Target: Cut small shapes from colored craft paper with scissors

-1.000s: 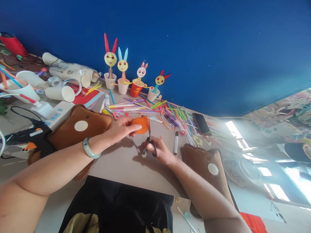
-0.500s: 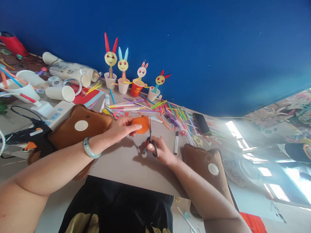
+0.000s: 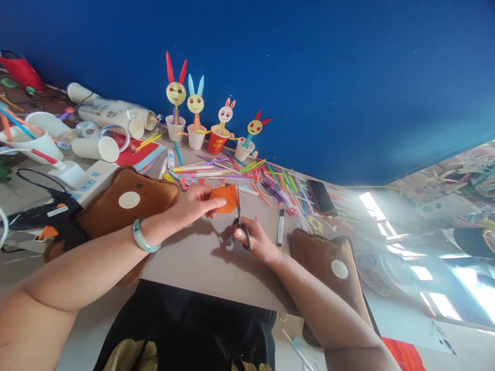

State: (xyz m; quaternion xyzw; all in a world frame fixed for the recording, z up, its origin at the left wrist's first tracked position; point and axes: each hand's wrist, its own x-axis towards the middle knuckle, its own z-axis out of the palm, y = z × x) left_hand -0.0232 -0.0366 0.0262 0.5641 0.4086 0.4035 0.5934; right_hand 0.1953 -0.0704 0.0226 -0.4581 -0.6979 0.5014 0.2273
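Between the thumb and fingers of my left hand (image 3: pixel 199 202) is a round orange paper piece (image 3: pixel 231 200), held above the table. My right hand (image 3: pixel 258 241) is closed around the dark handles of a pair of scissors (image 3: pixel 239 211). The scissors point away from me, and their blades lie at the right edge of the orange paper. Whether the blades are parted is too fine to tell. Shadows of both hands fall on the grey table (image 3: pixel 185 268) below.
Several rabbit-faced figures in cups (image 3: pixel 196 136) stand along the blue wall. Coloured sticks (image 3: pixel 232 167) lie scattered behind my hands. Brown cushions (image 3: pixel 104 206) flank my arms, a glue gun (image 3: pixel 58 221) lies far left, and a marker (image 3: pixel 280 226) and phone (image 3: pixel 322 197) are on the right.
Almost nothing differs. The scissors' blades have shifted very slightly at the edge of the orange paper; both hands keep their places.
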